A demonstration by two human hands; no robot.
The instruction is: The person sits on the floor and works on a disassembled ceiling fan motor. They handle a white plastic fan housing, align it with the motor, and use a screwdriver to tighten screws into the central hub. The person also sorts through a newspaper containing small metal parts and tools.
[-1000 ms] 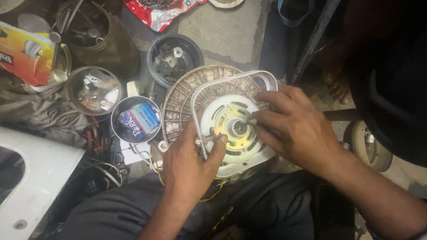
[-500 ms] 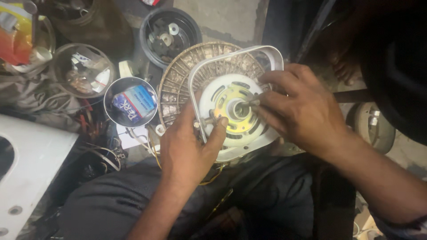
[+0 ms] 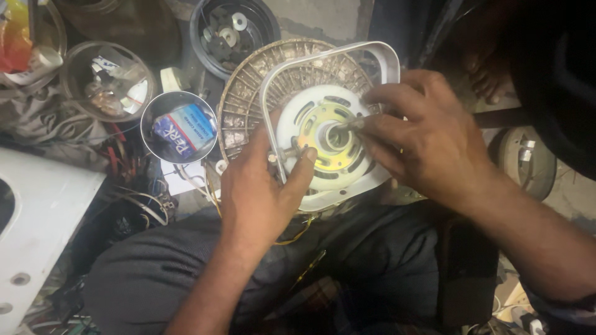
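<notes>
Two bare hands work on a round fan motor (image 3: 323,139) that rests on the person's lap, over dark trousers (image 3: 261,273). Motor has a white housing with a yellow centre plate and a hub in the middle; a ribbed, dusty winding ring (image 3: 248,93) shows behind it, upper left. A white bent bracket (image 3: 372,53) loops over the top of the motor.

Left hand (image 3: 257,189) comes up from below, fingers curled shut, thumb and forefinger pinching the bracket's leg and a small bolt at the left of the yellow plate. Right hand (image 3: 422,139) reaches in from the right, fingers closed round a thin metal tool (image 3: 351,126) whose tip sits at the hub. Cannot tell what kind of tool; most of it is hidden by the fingers.

Yellow wires (image 3: 298,232) trail out from under the motor, just beside the left wrist.

Left of the motor, near but apart: a shiny metal bowl (image 3: 149,121) holding a blue and white packet (image 3: 183,131). Above it, a black round tub (image 3: 202,37) with washers and small parts. Further left, a clear round container (image 3: 74,68) with odd bits. White flat panel (image 3: 37,223) at the lower left edge, tangled wires (image 3: 133,198) between it and the lap. Far right, a round grey part (image 3: 524,161) lies on the floor, well apart from the hands.
</notes>
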